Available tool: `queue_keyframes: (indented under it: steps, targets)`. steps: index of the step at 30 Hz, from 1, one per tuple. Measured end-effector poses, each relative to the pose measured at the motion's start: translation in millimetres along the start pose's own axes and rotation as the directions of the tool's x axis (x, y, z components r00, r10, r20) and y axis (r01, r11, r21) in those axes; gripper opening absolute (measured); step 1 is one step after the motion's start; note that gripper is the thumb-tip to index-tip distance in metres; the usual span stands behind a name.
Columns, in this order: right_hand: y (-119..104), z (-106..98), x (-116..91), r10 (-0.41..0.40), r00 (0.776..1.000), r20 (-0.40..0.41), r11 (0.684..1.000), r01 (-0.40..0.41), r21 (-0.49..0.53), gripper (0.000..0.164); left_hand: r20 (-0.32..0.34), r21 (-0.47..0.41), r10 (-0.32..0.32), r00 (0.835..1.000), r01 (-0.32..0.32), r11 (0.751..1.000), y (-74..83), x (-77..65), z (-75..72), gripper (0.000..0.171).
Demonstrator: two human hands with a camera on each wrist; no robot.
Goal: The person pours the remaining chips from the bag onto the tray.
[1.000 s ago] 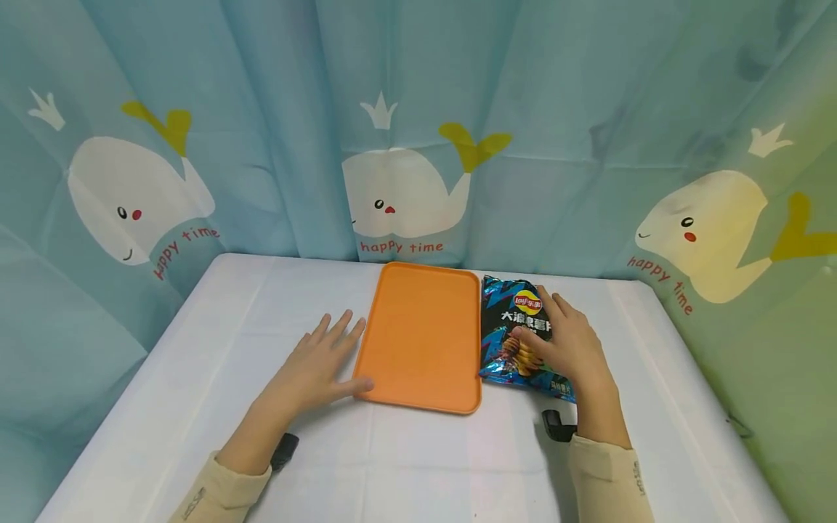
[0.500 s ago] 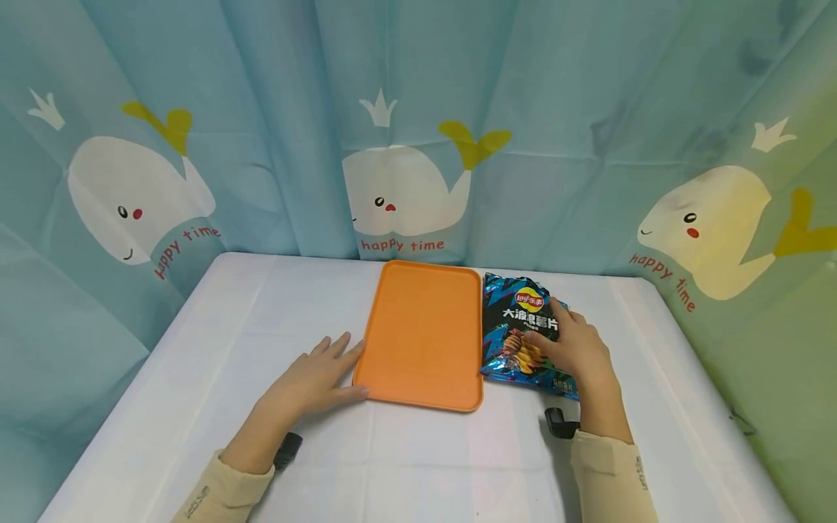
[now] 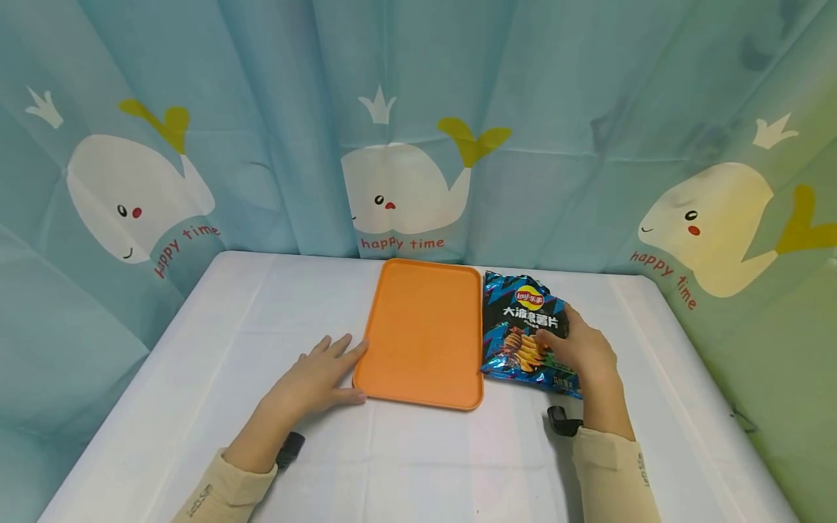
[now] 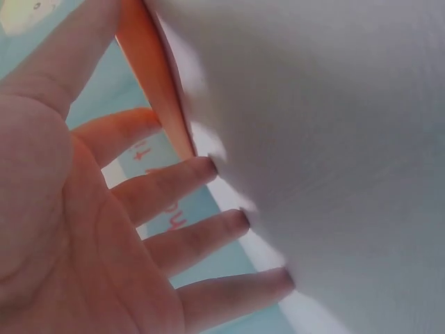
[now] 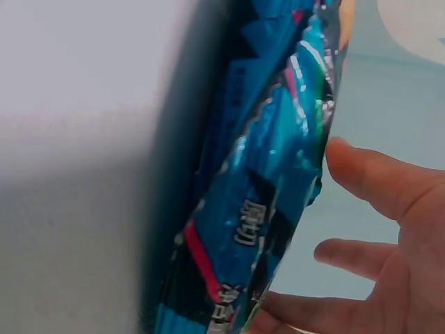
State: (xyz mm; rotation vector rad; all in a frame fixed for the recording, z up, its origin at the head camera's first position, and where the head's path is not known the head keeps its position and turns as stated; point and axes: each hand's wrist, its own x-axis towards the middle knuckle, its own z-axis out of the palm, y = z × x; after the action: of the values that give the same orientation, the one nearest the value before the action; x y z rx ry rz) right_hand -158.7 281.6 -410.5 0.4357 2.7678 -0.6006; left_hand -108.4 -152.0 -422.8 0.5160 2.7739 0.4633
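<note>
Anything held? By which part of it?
Left hand holds nothing, at the orange tray. Right hand is at the right edge of the chip bag; whether it grips can't be told.

Surroundings, head view
White table (image 3: 418, 472); blue-green curtain (image 3: 556, 80) at its rear and both sides, printed with three white whales (image 3: 412, 181), crowns (image 3: 377, 109) and red "happy time" lettering (image 3: 392, 243).

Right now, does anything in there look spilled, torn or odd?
Nothing looks spilled, and the chip bag and orange tray show no visible damage. Only oddity: faint dark patches on the curtain, upper right, interrupt its blue; shadow or stain, I can't tell.
</note>
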Motion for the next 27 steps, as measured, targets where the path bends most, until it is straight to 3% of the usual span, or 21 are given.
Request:
queue_keyframes:
  steps: [12,21,27]
  targets:
    - [5,3,2,-0.056,0.998,-0.037,0.988,0.061,0.141,0.087,-0.01,0.01,-0.031,0.999,0.031,0.999,4.7,2.0,3.1,0.088]
    - [1,0,1,-0.063,0.992,-0.113,0.936,0.098,0.337,0.079,-0.055,0.031,-0.026,0.998,0.028,0.999,10.4,2.0,4.2,0.087]
    - [-2,-3,1,-0.053,0.976,-0.212,0.891,0.142,0.431,0.07,-0.058,0.066,-0.041,0.997,0.044,0.997,12.6,2.1,6.6,0.087]
